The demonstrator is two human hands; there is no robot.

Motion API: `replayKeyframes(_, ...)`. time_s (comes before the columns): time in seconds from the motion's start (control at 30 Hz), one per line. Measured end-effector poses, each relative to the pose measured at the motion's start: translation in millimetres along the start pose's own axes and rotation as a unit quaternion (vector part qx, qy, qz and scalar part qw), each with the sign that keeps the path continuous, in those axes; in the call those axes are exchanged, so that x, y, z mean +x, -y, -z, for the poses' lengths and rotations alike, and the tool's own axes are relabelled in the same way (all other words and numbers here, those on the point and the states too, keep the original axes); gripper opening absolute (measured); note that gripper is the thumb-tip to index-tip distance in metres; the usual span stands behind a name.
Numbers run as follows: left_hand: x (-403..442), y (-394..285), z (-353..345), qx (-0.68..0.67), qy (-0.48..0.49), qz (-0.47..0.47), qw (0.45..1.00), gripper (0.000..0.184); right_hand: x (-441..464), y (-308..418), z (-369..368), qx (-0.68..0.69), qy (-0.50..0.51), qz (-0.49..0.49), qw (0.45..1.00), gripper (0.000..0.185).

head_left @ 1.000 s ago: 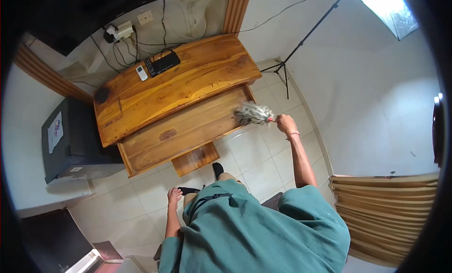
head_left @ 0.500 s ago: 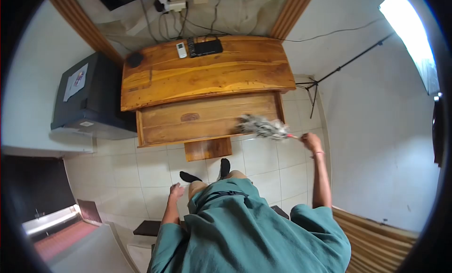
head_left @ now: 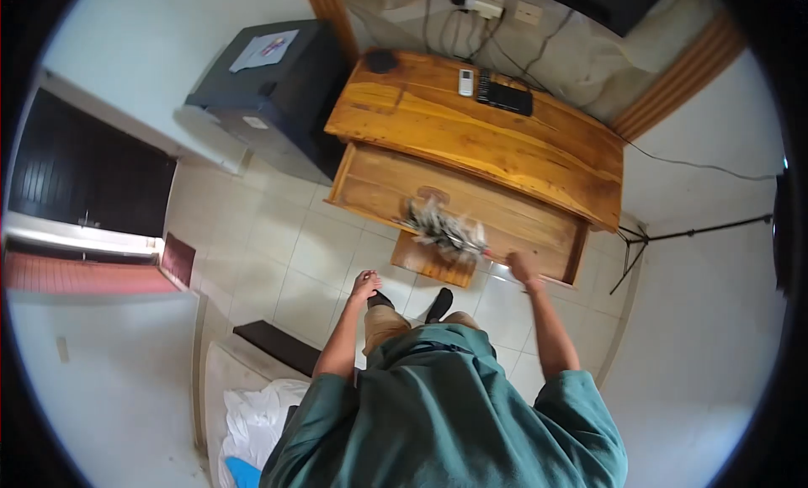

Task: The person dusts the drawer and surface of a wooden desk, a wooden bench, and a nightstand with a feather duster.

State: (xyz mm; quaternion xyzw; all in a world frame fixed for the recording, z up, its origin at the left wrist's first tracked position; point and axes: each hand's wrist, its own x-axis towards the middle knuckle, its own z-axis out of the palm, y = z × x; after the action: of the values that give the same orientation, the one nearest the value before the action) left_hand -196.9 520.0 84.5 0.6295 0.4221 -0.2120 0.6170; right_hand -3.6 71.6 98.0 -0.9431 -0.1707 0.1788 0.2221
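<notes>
My right hand (head_left: 523,267) is closed on the handle of a grey, fluffy duster (head_left: 446,232). The duster's head lies over the front edge of the pulled-out wooden drawer (head_left: 522,227), near its middle, and is slightly blurred. Above the drawer is the wooden table top (head_left: 471,139). My left hand (head_left: 367,284) hangs beside my left knee, near a black-socked foot, its fingers loosely apart and holding nothing.
On the table top lie a white remote (head_left: 465,82), a black box (head_left: 505,98) and a round dark item (head_left: 381,61). A dark fridge (head_left: 278,92) stands left. At right is a tripod (head_left: 637,236). White cloth (head_left: 252,416) lies lower left.
The duster has moved left along the drawer, from its right end to near the middle, with my right hand following. The view has turned, bringing the door and white cloth in at left.
</notes>
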Motion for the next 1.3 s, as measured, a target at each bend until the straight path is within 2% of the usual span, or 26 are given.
replayKeyframes(0.03, -4.9, 7.9, 7.4, 0.000, -0.008, 0.007, 1.000, 0.032, 13.1, 70.2, 7.3, -0.016, 0.023, 0.059, 0.998, 0.019)
replayKeyframes(0.1, -3.6, 34.1, 26.2, -0.011, -0.029, 0.050, 0.998, 0.032, 50.3, 152.9, -24.0, -0.080, 0.133, 0.039, 0.987, 0.021)
replayKeyframes(0.13, 0.8, 49.2, 37.1, -0.022, -0.040, 0.073, 0.996, 0.032, 52.0, 187.2, -20.2, -0.015, 0.132, 0.117, 0.984, 0.024)
replayKeyframes(0.2, -0.7, 80.9, 65.0, -0.046, -0.078, 0.107, 0.990, 0.035, 56.6, 232.5, -20.2, 0.109, 0.133, 0.060, 0.983, 0.027)
replayKeyframes(0.23, -6.4, 95.0, 80.1, -0.084, -0.089, 0.100, 0.987, 0.039, 55.7, 244.8, -11.3, 0.129, 0.149, 0.043, 0.980, 0.027)
replayKeyframes(0.27, -12.6, 112.7, 93.7, -0.124, -0.096, 0.093, 0.983, 0.041, 51.8, 249.3, 4.6, 0.149, 0.164, 0.024, 0.975, 0.027)
replayKeyframes(0.33, -20.3, 135.9, 124.5, -0.186, -0.106, 0.064, 0.975, 0.044, 68.3, 170.5, -26.3, 0.023, 0.049, 0.133, 0.990, 0.026)
replayKeyframes(0.37, -28.3, 144.0, 137.1, -0.199, -0.109, 0.058, 0.972, 0.044, 77.9, 111.8, -51.7, -0.004, 0.049, 0.119, 0.992, 0.026)
replayKeyframes(0.4, -39.9, 154.6, 151.5, -0.210, -0.112, 0.055, 0.970, 0.045, 71.1, 120.5, -23.0, -0.011, 0.115, 0.044, 0.992, 0.025)
replayKeyframes(0.47, -65.2, 155.9, 175.5, -0.215, -0.142, 0.133, 0.957, 0.043, 56.7, 137.6, 36.4, -0.054, 0.246, -0.105, 0.962, 0.022)
replayKeyframes(0.5, -68.7, 162.1, 188.3, -0.219, -0.141, 0.156, 0.953, 0.042, 85.4, 20.9, -49.9, 0.150, 0.186, 0.029, 0.971, 0.024)
replayKeyframes(0.6, -64.2, 207.0, 224.7, -0.237, -0.154, 0.226, 0.932, 0.038, 57.0, 209.5, 13.5, 0.066, 0.276, -0.073, 0.956, 0.024)
replayKeyframes(0.67, -56.4, 208.7, 244.0, -0.233, -0.147, 0.257, 0.926, 0.036, 83.1, 222.4, -42.3, 0.048, 0.166, 0.113, 0.978, 0.023)
replayKeyframes(0.73, -47.2, 201.9, 262.4, -0.242, -0.122, 0.232, 0.934, 0.036, 101.3, 252.1, -66.2, 0.094, 0.045, 0.128, 0.986, 0.026)
replayKeyframes(0.83, -29.0, 164.3, 285.7, -0.231, -0.123, 0.163, 0.951, 0.040, 142.8, 256.5, -126.4, 0.149, -0.103, -0.013, 0.983, 0.022)
replayKeyframes(0.9, -14.8, 132.9, 302.5, -0.212, -0.120, 0.110, 0.964, 0.044, 158.3, 269.5, -170.7, 0.158, -0.166, -0.163, 0.960, 0.021)
replayKeyframes(0.93, -7.7, 125.5, 308.4, -0.216, -0.112, 0.086, 0.966, 0.045, 151.7, 281.5, -177.1, 0.277, -0.169, -0.160, 0.932, 0.022)
replayKeyframes(1.0, 2.5, 109.7, 323.3, -0.224, -0.100, 0.035, 0.969, 0.045, 135.8, 299.0, -204.3, 0.237, -0.243, -0.048, 0.939, 0.028)
replayKeyframes(1.07, 3.1, 94.6, 331.8, -0.204, -0.086, 0.032, 0.975, 0.046, 137.0, 296.5, -222.1, 0.232, -0.079, -0.084, 0.966, 0.031)
replayKeyframes(1.13, 14.2, 81.1, 331.7, -0.191, -0.073, 0.038, 0.978, 0.045, 118.7, 351.3, -176.3, 0.278, -0.095, -0.260, 0.920, 0.032)
replayKeyframes(1.2, 17.5, 81.7, 335.4, -0.181, -0.072, 0.065, 0.979, 0.044, 114.4, 384.3, -172.4, 0.364, -0.223, -0.357, 0.831, 0.033)
replayKeyframes(1.27, 25.3, 88.6, 339.5, -0.176, -0.043, 0.078, 0.980, 0.045, 134.0, 368.0, -227.2, 0.418, -0.206, -0.375, 0.801, 0.033)
replayKeyframes(1.3, 26.6, 87.8, 337.3, -0.167, -0.037, 0.096, 0.981, 0.045, 133.6, 381.2, -223.6, 0.331, -0.187, -0.348, 0.857, 0.033)
